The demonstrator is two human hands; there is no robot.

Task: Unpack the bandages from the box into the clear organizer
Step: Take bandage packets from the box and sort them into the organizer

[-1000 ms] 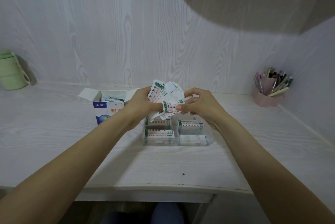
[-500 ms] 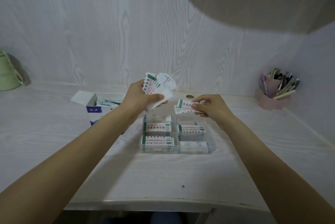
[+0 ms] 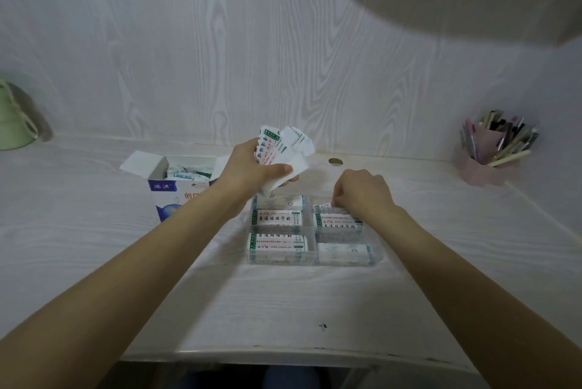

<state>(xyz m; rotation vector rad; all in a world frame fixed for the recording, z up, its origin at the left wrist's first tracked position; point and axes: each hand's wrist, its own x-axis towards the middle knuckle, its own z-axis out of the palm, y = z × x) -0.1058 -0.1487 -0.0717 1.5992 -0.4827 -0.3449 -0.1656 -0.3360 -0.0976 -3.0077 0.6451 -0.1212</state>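
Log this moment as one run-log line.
left hand: grips bandage bundle above organizer | right hand: pinches bandage at rear-right compartment | box: open, bandages left inside

Bandages [image 3: 280,149] fanned above clear organizer [image 3: 310,258]; box [image 3: 176,187] open, upright.

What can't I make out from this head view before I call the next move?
- Bandage at the right hand: only a sliver shows under the curled fingers, so its grip and seating in the clear organizer are unclear.
- Count in the left hand stack of bandages: strips overlap.
- Box contents: its wall and the left forearm hide most.
- Wrapper print: too small, blurred.
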